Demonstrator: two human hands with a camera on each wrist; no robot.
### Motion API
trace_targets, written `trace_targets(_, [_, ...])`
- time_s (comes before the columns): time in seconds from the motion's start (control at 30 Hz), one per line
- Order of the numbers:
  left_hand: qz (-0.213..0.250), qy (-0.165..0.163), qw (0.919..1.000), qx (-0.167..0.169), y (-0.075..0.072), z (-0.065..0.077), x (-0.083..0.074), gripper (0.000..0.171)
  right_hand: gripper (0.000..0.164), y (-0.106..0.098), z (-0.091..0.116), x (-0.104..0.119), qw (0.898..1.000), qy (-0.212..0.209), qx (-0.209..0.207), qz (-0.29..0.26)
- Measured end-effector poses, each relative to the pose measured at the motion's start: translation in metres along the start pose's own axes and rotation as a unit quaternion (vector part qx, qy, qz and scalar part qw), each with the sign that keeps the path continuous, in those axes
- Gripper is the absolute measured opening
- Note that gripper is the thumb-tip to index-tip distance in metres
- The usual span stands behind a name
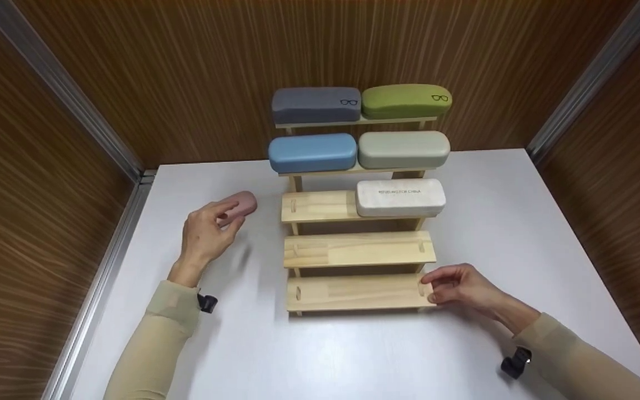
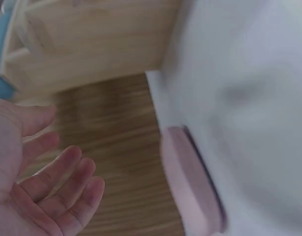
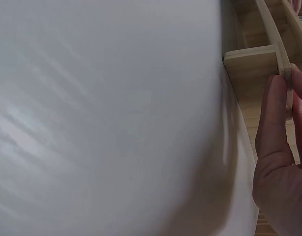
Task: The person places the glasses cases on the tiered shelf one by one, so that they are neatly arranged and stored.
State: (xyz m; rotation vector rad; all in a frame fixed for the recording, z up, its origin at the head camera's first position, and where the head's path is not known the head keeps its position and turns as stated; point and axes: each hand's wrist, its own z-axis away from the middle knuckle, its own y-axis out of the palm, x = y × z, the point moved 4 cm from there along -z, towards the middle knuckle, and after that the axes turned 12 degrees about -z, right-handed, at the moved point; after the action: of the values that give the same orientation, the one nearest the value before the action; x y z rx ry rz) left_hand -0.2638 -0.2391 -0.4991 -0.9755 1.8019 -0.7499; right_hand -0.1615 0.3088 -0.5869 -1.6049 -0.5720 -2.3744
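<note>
A pink glasses case (image 1: pixel 246 203) lies on the white table left of the wooden tiered rack (image 1: pixel 361 291). My left hand (image 1: pixel 204 232) hovers over the case in the head view and partly covers it. From the left wrist view, the fingers of that hand (image 2: pixel 57 189) are relaxed and apart from the pink case (image 2: pixel 186 179), holding nothing. My right hand (image 1: pixel 469 290) pinches the right end of the rack's lowest shelf between thumb and fingers. The right wrist view has this hand (image 3: pixel 284 167) at the shelf edge.
Upper tiers carry a grey-purple case (image 1: pixel 314 105), a green case (image 1: pixel 403 103), a blue case (image 1: pixel 311 153), a pale grey-green case (image 1: pixel 403 150) and a white case with lettering (image 1: pixel 400 200). Wood-grain panels (image 1: pixel 214 72) enclose the table's back and sides.
</note>
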Motion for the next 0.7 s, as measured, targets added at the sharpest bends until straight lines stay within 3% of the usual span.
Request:
trace_targets(0.33, [-0.008,-0.013,0.9997,0.020,0.013,-0.006,0.045,0.039,0.037,0.000,0.000,-0.001,1.000,-0.004,0.004,-0.001])
trace_targets(0.7, [-0.020,-0.046,0.9974,0.051,0.030,-0.006,0.073,0.042,0.038,0.000,0.001,-0.002,1.000,-0.010,0.007,-0.008])
